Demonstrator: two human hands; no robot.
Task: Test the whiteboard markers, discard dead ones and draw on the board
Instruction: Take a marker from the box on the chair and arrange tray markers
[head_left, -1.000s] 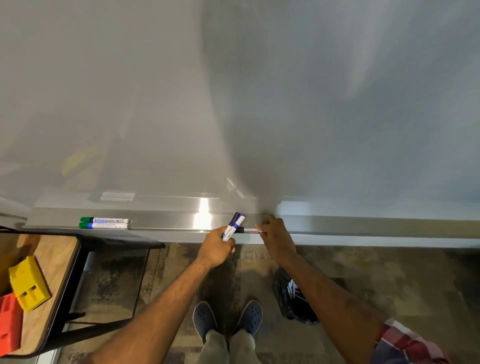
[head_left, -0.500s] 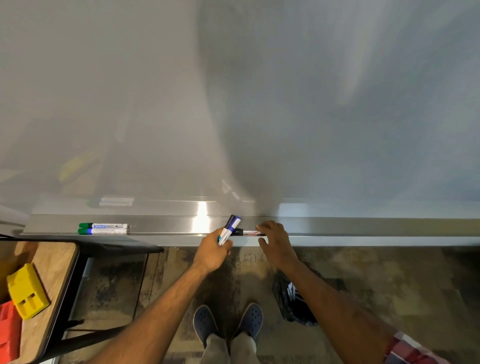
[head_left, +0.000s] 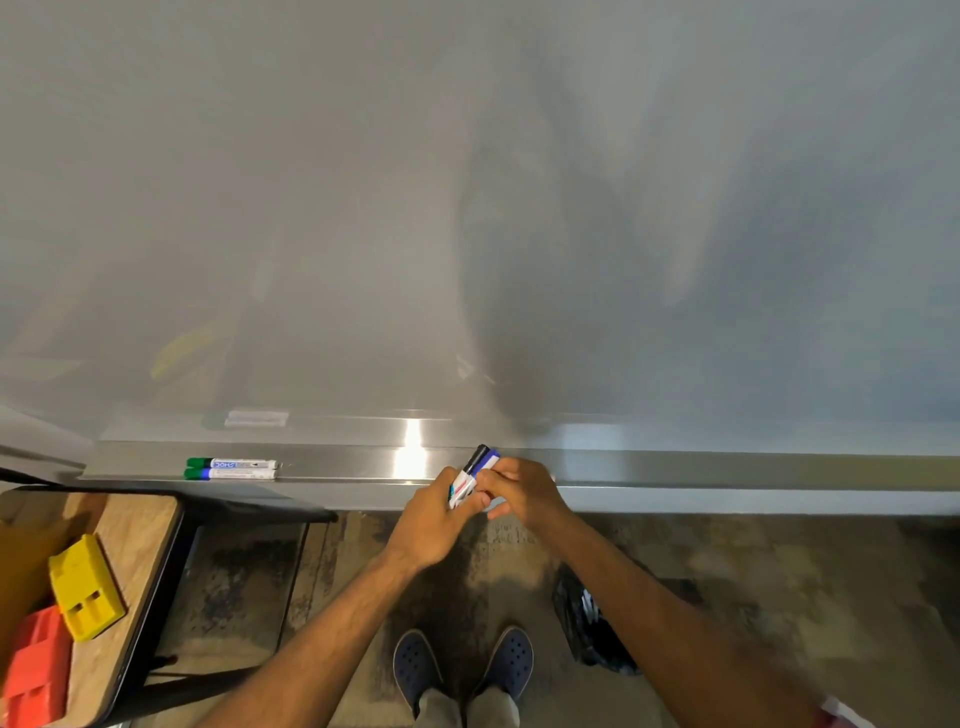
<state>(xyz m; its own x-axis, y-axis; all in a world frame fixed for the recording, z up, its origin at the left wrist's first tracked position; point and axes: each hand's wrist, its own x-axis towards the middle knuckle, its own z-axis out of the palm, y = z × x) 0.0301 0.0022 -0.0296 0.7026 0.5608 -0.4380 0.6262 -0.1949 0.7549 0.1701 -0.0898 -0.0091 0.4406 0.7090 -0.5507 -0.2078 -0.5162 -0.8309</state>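
The whiteboard (head_left: 467, 208) is blank. My left hand (head_left: 434, 517) grips a bundle of markers (head_left: 471, 473) just below the metal tray (head_left: 675, 467); black and blue caps stick up out of the fist. My right hand (head_left: 524, 493) is pressed against the left, its fingers curled and pinching a marker in that bundle. That marker's body is mostly hidden by the fingers. Two more markers with green caps (head_left: 231, 468) lie side by side on the tray at the left.
A bin lined with a black bag (head_left: 592, 629) stands on the floor by my right foot. A wooden table (head_left: 130, 561) at the left carries a yellow block (head_left: 85, 592) and a red block (head_left: 36, 665).
My right hand lifted a marker off the tray and brought it left to the bundle in my left hand. Both hands now meet just below the tray.
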